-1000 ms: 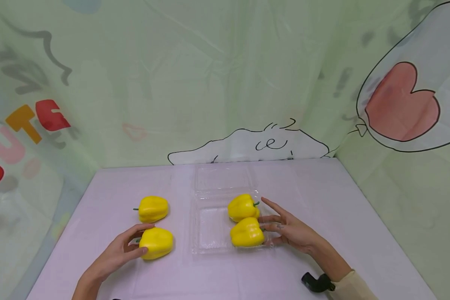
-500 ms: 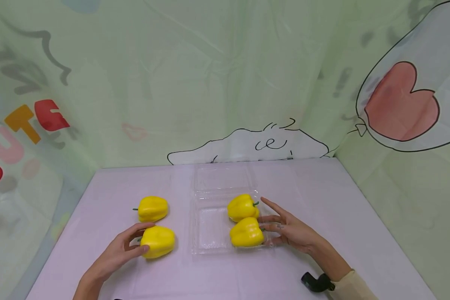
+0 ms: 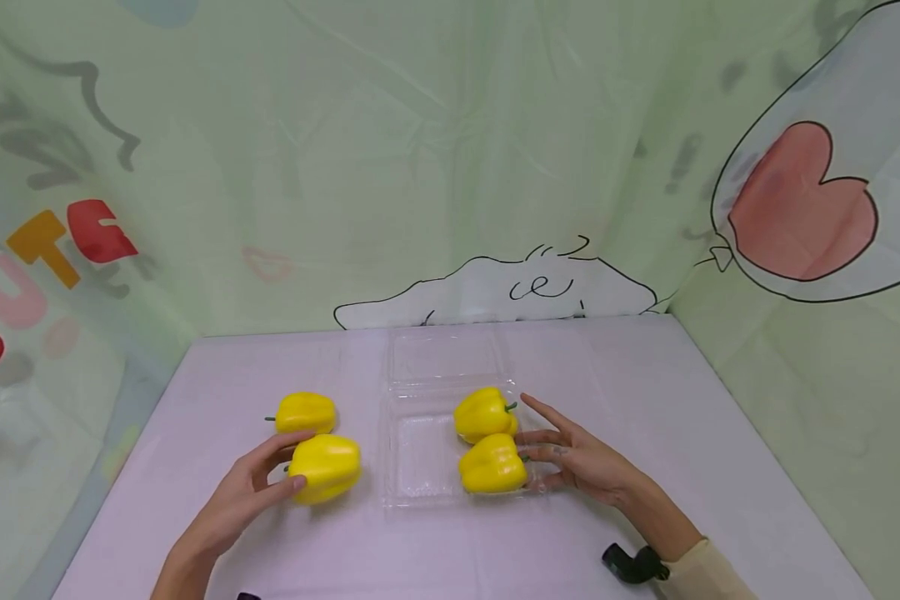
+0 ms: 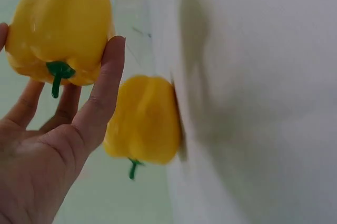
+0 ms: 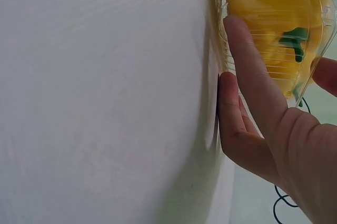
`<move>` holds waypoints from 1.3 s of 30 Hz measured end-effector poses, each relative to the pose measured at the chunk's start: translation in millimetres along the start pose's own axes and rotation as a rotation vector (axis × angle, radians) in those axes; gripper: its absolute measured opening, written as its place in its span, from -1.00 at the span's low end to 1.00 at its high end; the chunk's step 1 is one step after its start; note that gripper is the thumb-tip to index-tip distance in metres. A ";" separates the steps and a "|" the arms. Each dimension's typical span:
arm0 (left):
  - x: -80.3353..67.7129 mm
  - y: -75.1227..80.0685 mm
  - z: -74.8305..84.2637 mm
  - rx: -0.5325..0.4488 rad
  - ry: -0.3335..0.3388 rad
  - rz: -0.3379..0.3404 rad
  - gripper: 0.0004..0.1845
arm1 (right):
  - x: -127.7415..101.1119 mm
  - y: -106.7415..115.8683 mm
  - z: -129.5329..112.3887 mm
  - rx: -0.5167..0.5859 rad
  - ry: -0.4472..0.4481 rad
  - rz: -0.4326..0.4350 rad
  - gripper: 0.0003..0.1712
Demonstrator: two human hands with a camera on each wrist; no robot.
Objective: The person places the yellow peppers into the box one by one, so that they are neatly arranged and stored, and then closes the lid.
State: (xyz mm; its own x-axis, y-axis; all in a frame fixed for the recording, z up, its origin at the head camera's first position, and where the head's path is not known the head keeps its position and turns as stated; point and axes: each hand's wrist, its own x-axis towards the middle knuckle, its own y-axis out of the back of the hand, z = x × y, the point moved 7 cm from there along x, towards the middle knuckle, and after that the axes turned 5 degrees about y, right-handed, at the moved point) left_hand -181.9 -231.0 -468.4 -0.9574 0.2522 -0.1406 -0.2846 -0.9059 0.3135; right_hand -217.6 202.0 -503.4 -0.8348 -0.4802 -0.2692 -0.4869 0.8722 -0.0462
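My left hand (image 3: 243, 487) grips a yellow bell pepper (image 3: 327, 468) between thumb and fingers, its green stem turned toward the palm. The left wrist view shows this pepper raised off the table, with its shadow on the cloth. Behind it, a second yellow bell pepper (image 3: 306, 412) lies on the table. Two more yellow bell peppers, a far one (image 3: 483, 414) and a near one (image 3: 493, 464), sit in the right half of a clear plastic container (image 3: 425, 458). Extended fingers of my right hand (image 3: 588, 462) rest against the container's ribbed right wall (image 5: 263, 40).
The container's clear lid (image 3: 447, 357) is folded back flat behind it. A pale cloth (image 3: 607, 367) covers the table, and printed green curtains (image 3: 450, 167) enclose its back and sides. A black wrist-worn device (image 3: 634, 564) sits by my right sleeve (image 3: 708, 575).
My left hand has lifted its bell pepper and carried it slightly to the right and away from me. The right hand stays in place at the container.
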 end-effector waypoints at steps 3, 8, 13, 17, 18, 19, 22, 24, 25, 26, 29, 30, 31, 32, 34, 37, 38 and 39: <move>1.1 -9.4 13.7 -0.046 -0.003 0.014 -0.40 | 0.9 0.8 0.0 0.000 -0.003 0.003 0.05; 5.8 -29.6 31.6 -0.084 -0.021 0.006 -0.42 | 1.8 1.8 0.7 -0.002 -0.009 0.008 0.04; 13.6 -51.6 42.5 -0.049 -0.066 -0.045 -0.40 | 1.9 2.0 1.9 0.002 -0.013 0.010 0.04; 20.1 -65.5 45.1 -0.053 -0.081 -0.075 -0.38 | 2.0 1.1 0.9 0.003 -0.003 0.002 0.05; 21.4 -68.2 45.5 -0.054 -0.086 -0.078 -0.38 | 1.9 1.1 0.6 0.002 -0.003 0.003 0.05; 22.6 -70.7 45.8 -0.051 -0.089 -0.079 -0.38 | 1.8 0.9 0.2 0.001 -0.002 0.003 0.05; 24.8 -77.1 47.0 -0.032 -0.106 -0.083 -0.39 | 1.2 -0.1 -1.1 -0.002 -0.001 -0.002 0.06; 26.0 -80.7 48.0 -0.020 -0.114 -0.085 -0.40 | 0.9 -0.5 -1.5 -0.002 -0.002 -0.004 0.06; 26.7 -82.5 48.6 -0.016 -0.116 -0.088 -0.40 | 0.8 -0.5 -1.5 -0.002 -0.003 -0.003 0.06; 27.3 -84.1 49.2 -0.011 -0.116 -0.090 -0.40 | 0.7 -0.4 -1.5 -0.002 -0.003 -0.003 0.06; 29.2 -88.6 51.3 -0.003 -0.118 -0.098 -0.40 | 0.8 0.1 -1.2 -0.001 -0.004 0.000 0.07; 29.6 -90.0 52.1 0.001 -0.120 -0.101 -0.40 | 0.9 0.3 -1.1 -0.001 -0.004 0.000 0.07; 30.1 -91.3 52.8 0.006 -0.122 -0.104 -0.40 | 0.9 0.4 -1.0 0.000 -0.004 0.001 0.07; 30.3 -92.5 53.6 0.012 -0.125 -0.107 -0.40 | 1.0 0.4 -1.0 -0.001 -0.003 0.000 0.07; 30.6 -94.4 54.5 0.019 -0.131 -0.111 -0.39 | 0.9 0.4 -0.6 0.000 -0.002 -0.001 0.07; 31.4 -97.3 55.3 0.036 -0.141 -0.116 -0.38 | 0.8 0.2 -0.3 -0.002 -0.003 -0.001 0.06; 32.0 -98.4 55.5 0.046 -0.145 -0.118 -0.38 | 0.7 0.1 -0.3 -0.003 -0.004 0.000 0.07; 32.8 -99.4 55.8 0.054 -0.148 -0.120 -0.38 | 0.6 0.0 -0.4 -0.002 -0.005 0.001 0.07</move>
State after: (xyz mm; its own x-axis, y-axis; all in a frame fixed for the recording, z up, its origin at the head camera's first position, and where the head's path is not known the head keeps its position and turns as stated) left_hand -187.7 -113.7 -451.7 -0.9121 0.4079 -0.0413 -0.3951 -0.8478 0.3536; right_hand -218.2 201.7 -503.2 -0.8342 -0.4786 -0.2739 -0.4863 0.8727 -0.0439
